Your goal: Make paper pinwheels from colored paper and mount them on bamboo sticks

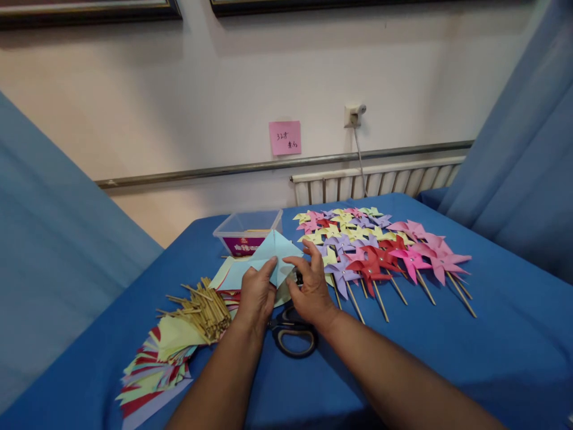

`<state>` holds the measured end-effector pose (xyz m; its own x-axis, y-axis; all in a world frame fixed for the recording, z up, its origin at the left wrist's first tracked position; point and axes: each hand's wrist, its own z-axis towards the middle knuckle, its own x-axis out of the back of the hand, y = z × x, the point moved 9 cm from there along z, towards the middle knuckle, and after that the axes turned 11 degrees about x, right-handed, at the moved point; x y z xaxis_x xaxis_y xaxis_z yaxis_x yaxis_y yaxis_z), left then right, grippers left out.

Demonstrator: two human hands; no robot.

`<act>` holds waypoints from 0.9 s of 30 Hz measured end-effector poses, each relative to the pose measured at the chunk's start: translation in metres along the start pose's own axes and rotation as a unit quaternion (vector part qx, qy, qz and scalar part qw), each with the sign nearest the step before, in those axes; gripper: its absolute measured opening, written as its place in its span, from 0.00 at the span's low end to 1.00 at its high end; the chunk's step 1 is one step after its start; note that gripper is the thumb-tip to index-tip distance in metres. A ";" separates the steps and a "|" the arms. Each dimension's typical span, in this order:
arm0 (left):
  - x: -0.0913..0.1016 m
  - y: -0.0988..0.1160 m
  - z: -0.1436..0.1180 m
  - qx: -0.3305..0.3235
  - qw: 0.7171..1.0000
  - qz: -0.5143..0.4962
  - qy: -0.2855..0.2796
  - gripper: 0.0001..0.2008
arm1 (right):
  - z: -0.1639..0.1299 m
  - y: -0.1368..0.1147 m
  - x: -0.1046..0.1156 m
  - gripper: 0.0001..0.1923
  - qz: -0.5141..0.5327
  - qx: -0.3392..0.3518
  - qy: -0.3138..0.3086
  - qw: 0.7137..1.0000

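At table centre, over the blue cloth [447,358]: light-blue paper square [273,254] pinched from both sides, left hand [256,295] closed on its 7 o'clock edge with thumb on top, right hand [313,289] closed on its 4 o'clock edge, fingers curled over the fold. Sheet held tilted, apex toward 12 o'clock, clear of the table.

Procedure for the fold in hand, as judged from the grip:
- Align opposite corners before pressing; keep both thumbs close to the crease line.
- Run the crease from the middle outward to avoid a skewed fold.
- Keep the sheet clear of the scissors [293,334], lying directly below the hands at 6 o'clock.

Containers:
- Clear plastic tub [248,230] at 11 o'clock of the hands, lid off, purple label on the front wall; contents hidden by the wall and the paper, cannot tell.

Loose stock, uncontained:
- Bundle of short wooden sticks [203,310] at 9 o'clock.
- Stack of coloured cut paper [152,370] at 8 o'clock, partly under the sticks.
- Finished pinwheels [371,248] at 2 o'clock, in overlapping rows, sticks pointing toward 5 o'clock.
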<state>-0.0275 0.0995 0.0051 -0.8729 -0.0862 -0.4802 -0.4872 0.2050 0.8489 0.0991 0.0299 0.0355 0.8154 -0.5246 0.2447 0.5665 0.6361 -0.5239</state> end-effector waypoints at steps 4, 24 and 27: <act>-0.004 -0.004 -0.001 0.015 1.000 0.015 -0.017 0.21 | 0.002 -0.001 -0.002 0.16 -0.022 0.022 -0.022 0.999; -0.017 -0.012 -0.008 0.046 0.996 0.009 -0.077 0.14 | 0.004 0.011 0.013 0.06 0.051 -0.028 0.019 0.998; -0.019 -0.013 -0.010 0.049 0.995 0.020 -0.087 0.13 | 0.004 0.017 0.016 0.07 0.053 -0.048 0.035 0.997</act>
<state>-0.0052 0.0886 0.0057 -0.8698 0.0916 -0.4848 -0.4401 0.3001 0.8463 0.1223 0.0348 0.0334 0.8574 -0.4983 0.1286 0.4617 0.6346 -0.6198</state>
